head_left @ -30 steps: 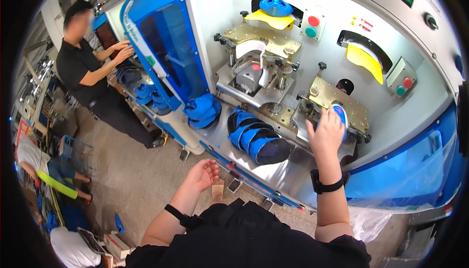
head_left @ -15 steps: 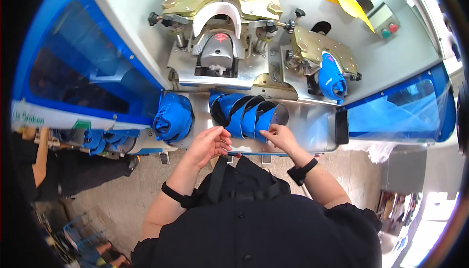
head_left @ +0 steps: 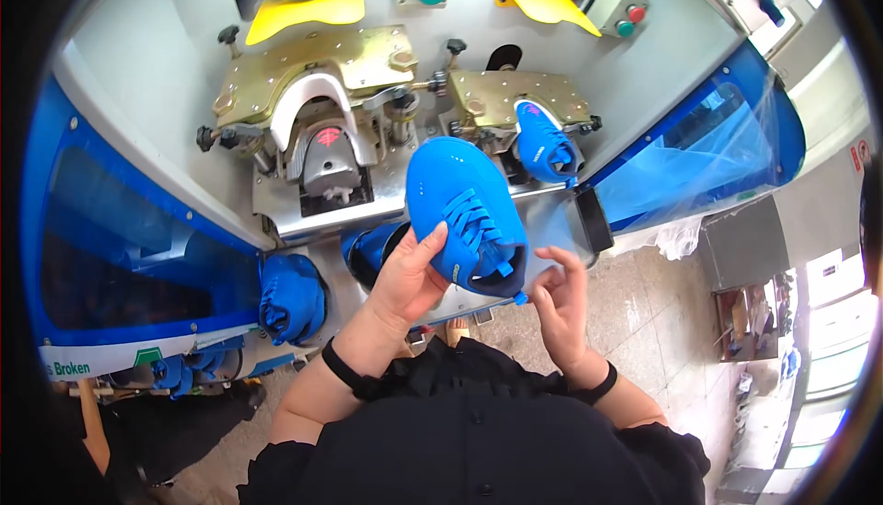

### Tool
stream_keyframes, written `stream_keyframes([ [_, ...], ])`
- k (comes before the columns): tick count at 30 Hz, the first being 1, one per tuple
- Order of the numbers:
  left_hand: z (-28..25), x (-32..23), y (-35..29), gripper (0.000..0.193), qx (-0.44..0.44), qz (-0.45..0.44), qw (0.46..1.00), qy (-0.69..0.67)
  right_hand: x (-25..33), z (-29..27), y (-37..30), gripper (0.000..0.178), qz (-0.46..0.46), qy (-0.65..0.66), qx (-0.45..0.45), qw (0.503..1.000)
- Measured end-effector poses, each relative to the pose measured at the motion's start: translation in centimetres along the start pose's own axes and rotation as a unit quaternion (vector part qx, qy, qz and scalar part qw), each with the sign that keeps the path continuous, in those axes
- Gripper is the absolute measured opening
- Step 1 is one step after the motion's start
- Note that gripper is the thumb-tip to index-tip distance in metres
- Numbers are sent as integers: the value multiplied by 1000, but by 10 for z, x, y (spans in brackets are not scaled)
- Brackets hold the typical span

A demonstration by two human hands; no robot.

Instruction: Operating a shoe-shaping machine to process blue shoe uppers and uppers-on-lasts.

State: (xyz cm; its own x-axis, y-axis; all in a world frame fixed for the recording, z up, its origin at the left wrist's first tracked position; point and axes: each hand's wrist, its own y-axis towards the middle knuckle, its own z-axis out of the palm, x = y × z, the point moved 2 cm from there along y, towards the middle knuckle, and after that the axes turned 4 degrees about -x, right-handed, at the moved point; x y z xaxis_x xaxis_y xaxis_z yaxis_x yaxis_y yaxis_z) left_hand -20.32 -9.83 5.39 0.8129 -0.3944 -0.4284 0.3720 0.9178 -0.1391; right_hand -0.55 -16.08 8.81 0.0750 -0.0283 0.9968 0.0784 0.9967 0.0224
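Observation:
My left hand is closed on a blue shoe upper, thumb on its side near the laces. The upper is lifted over the ledge, toe away from me and heel opening toward me. Close to its heel tab, my right hand has its fingers loosely bent and apart, with nothing seen in them. Behind the upper, partly hidden, more blue uppers lie on the metal ledge. A bundled blue upper sits at the ledge's left end.
Ahead stands a machine with a bare metal toe form under a white curved pad. On the right station sits another blue upper. Yellow flaps and button boxes are above. A black bin ends the ledge. At the left, another person's arm shows.
My left hand has taken hold of a blue upper and raised it off the ledge. My right hand has left the row of uppers. The view has swung to the right.

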Motion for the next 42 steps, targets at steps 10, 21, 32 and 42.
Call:
stream_keyframes([
  [10,56,4,22,52,60,22,998,28,111,-42,115,30,-495,-350,-14,795],
  [21,-4,4,-38,40,-177,123,969,120,157,-48,404,33,-450,-411,-31,792],
  [32,-48,-6,-98,38,-293,203,933,49,72,-85,381,29,-265,-380,-245,852],
  [42,-21,-29,-41,37,-192,149,962,122,149,31,268,24,-562,-262,-118,776],
])
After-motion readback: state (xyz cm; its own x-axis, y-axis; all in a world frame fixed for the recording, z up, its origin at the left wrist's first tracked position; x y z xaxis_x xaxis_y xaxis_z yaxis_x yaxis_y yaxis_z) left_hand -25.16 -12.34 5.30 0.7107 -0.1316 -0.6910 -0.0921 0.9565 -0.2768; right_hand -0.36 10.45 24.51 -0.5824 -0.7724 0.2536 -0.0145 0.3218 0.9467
